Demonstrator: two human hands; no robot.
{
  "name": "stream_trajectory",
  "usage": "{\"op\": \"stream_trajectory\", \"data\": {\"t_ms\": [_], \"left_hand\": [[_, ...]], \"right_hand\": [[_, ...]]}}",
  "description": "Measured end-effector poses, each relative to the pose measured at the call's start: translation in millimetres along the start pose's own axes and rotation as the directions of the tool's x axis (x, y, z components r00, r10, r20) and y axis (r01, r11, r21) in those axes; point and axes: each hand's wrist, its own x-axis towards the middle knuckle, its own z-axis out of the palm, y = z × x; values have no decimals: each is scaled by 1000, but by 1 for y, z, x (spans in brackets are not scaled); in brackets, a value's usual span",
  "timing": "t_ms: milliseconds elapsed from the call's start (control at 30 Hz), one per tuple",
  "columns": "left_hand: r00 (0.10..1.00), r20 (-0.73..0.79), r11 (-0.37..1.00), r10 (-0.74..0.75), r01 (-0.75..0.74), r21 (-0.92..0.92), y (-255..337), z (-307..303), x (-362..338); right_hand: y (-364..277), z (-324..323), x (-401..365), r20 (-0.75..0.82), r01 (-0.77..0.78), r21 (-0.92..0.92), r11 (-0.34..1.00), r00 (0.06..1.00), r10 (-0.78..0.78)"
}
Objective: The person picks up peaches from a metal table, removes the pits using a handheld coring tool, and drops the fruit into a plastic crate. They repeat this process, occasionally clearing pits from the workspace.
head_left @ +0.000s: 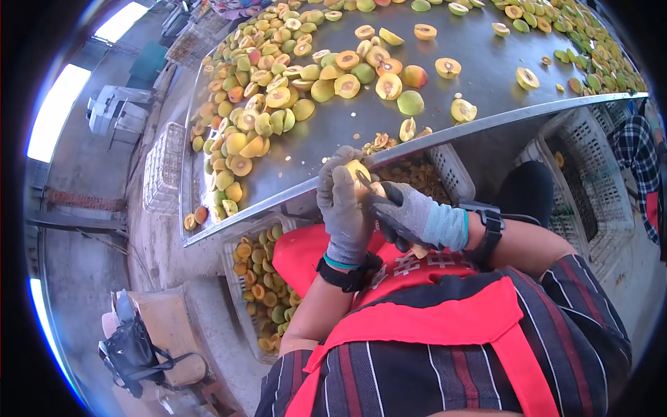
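Observation:
In my gloved left hand (342, 201), closed and raised over the near table edge, is a yellow peach half (357, 171), cut face toward my right hand. My gloved right hand (406, 214) is wrapped around a small knife, whose pale wooden handle end (419, 251) sticks out below the fist. The tip of the knife meets the fruit's cut face; fingers hide most of the tool. Just beyond my hands, a small pile of pits and scraps (380, 143) lies at the table edge.
The metal table (316, 149) bears many halved peaches (278, 97), heaped at left and far right. Below its edge stand a crate of pits (451, 174), a crate of peach halves (260, 278) and another white crate (590, 174). A person's checked sleeve (636, 156) shows at right.

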Motion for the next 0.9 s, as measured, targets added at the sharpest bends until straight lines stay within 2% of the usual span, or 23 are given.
{"op": "stream_trajectory", "data": {"t_ms": [67, 100, 133, 200, 233, 267, 300, 333, 400, 433, 467, 533, 567, 600, 633, 667, 700, 733, 767, 800, 833, 867, 900], "left_hand": [[998, -54, 999, -33, 34, 17, 8, 9, -1], [996, -62, 998, -67, 67, 2, 9, 12, 1], [995, -65, 997, -72, 72, 0, 9, 13, 0], [984, -127, 992, -122, 124, 7, 9, 13, 0], [984, -124, 992, -126, 128, 8, 11, 9, 3], [988, -18, 980, -155, 156, 122, 15, 2, 6], [978, 83, 957, -193, 169, 235, 16, -4, 10], [977, 77, 956, -197, 175, 234, 16, -9, 11], [955, 152, 924, -254, 194, 328, 18, -10, 17], [937, 111, 922, -331, 296, 248, 22, -8, 17], [936, 112, 922, -333, 298, 248, 20, -8, 16], [970, 50, 950, -240, 223, 220, 15, -6, 16], [969, 50, 949, -241, 225, 220, 13, -7, 15], [979, 54, 954, -195, 177, 244, 10, -8, 15], [987, 58, 955, -151, 130, 266, 7, -8, 14], [986, 55, 955, -155, 135, 265, 7, -5, 13], [986, 0, 954, -168, 163, 253, 9, 1, 12], [982, -54, 952, -181, 188, 241, 11, 6, 13], [982, -52, 953, -180, 188, 240, 11, 9, 12], [984, -72, 954, -162, 175, 245, 12, 11, 10], [985, -91, 954, -144, 162, 252, 13, 12, 9], [985, -92, 954, -143, 162, 253, 15, 13, 10], [988, -22, 943, -151, 151, 296, 18, 13, 11]], "right_hand": [[13, 3, 8, -88, 175, -248, 953, 975, -202], [29, 4, 21, -113, 499, -615, 610, 710, -695], [43, -1, 24, -115, 495, -615, 614, 714, -691], [13, -1, 7, -77, 310, -604, 735, 894, -441], [-3, -2, -2, -82, 308, -601, 737, 894, -441], [-19, -3, -11, -12, 216, -462, 860, 968, -249], [-26, -4, -14, 92, 85, -325, 942, 994, -59], [-20, -5, -12, 94, 80, -322, 943, 994, -52], [-13, -6, -6, 82, 159, -520, 839, 987, -136], [-12, -7, -8, 60, 132, -543, 829, 991, -118], [-20, -5, -9, 59, 130, -541, 831, 991, -117], [-31, -4, -9, 81, -247, -327, 912, 954, 287], [-26, -4, -9, 81, -248, -326, 912, 954, 288], [-16, -4, -9, 75, 32, -337, 941, 997, -7], [-6, -5, -6, 72, 306, -349, 885, 951, -300], [11, -5, 6, 71, 302, -348, 887, 952, -297], [32, -5, 24, 26, 547, -541, 639, 770, -637], [41, -6, 34, 67, 644, -708, 289, 468, -881], [26, -5, 26, 68, 644, -709, 287, 468, -881], [0, -4, 9, -4, 407, -489, 771, 883, -469], [-16, -3, -1, 93, -78, -235, 969, 990, 102], [-17, -3, -3, 94, -78, -235, 969, 990, 102], [-17, -3, -5, 91, -106, -265, 958, 987, 134]]}}
